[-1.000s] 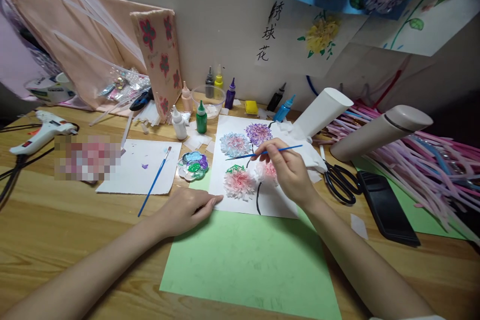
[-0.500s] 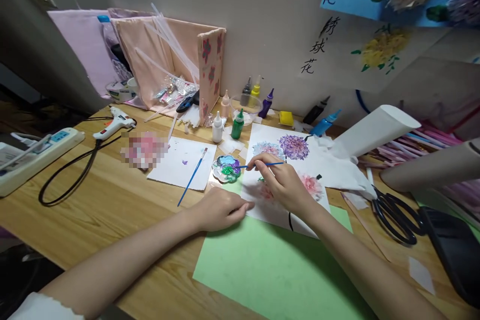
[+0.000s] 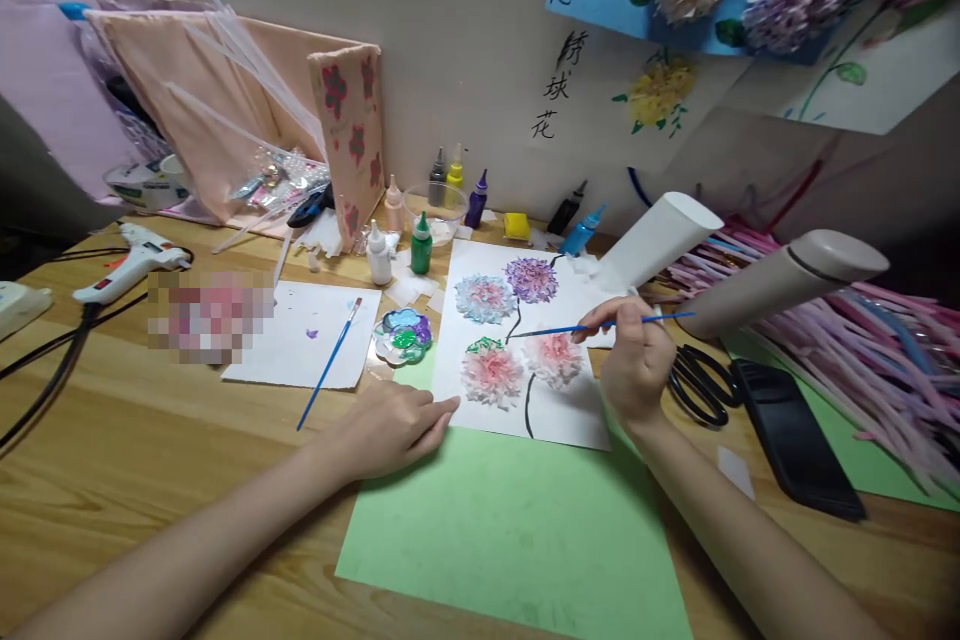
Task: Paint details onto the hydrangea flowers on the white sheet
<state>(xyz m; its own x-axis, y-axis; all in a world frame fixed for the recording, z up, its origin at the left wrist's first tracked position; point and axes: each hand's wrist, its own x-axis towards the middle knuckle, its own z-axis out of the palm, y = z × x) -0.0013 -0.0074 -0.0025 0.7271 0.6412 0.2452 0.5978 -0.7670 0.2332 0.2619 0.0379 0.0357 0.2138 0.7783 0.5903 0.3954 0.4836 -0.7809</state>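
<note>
My right hand (image 3: 636,355) grips a thin blue paintbrush (image 3: 559,328). The bristles are at the white paper (image 3: 459,320), by a black painted stem; I cannot tell whether they touch. On that sheet are blue-pink, purple and pink textured flowers, with green dabs at the top of the lower left pink flower (image 3: 491,375). My left hand (image 3: 394,428) lies open, its index fingertip on the sheet's lower left edge. Close to it stands a flower-shaped palette (image 3: 403,336) with green, blue and purple paint. A second blue brush (image 3: 327,365) rests across another white sheet (image 3: 259,360).
Green paper (image 3: 517,530) lies under the painting. Paint bottles, among them a green one (image 3: 421,245), stand behind. Black-handled scissors (image 3: 703,386), a phone (image 3: 799,440) and a grey flask (image 3: 787,282) are on the right; a glue gun (image 3: 131,265) is at the left.
My right hand has moved the brush from the palette rightward over the painting. The view has turned to the right. My left hand stays at the paper's edge.
</note>
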